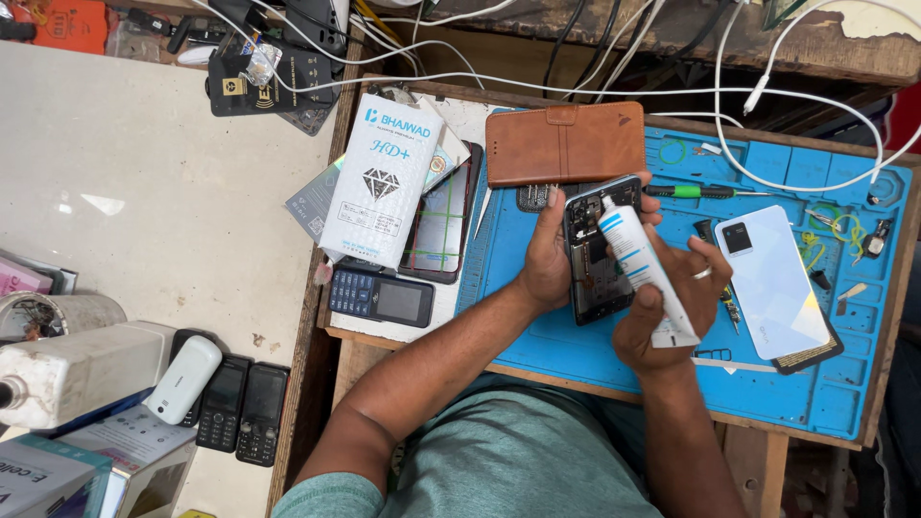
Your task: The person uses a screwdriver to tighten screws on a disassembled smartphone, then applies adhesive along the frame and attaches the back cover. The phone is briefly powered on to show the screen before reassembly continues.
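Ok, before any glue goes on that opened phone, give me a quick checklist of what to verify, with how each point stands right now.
1. Opened phone held firmly in the left hand: ok.
2. White tube gripped in the right hand: ok.
3. Tube tip over the phone's upper frame: ok.
4. Tube cap off: cannot tell.
5. White back cover within reach on the blue mat: ok.
6. Green-handled screwdriver and loose small parts kept away from the phone: ok.

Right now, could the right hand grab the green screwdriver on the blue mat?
Probably not yet: the right hand is busy gripping the white tube. The green screwdriver lies uncovered on the blue mat just beyond its fingers.
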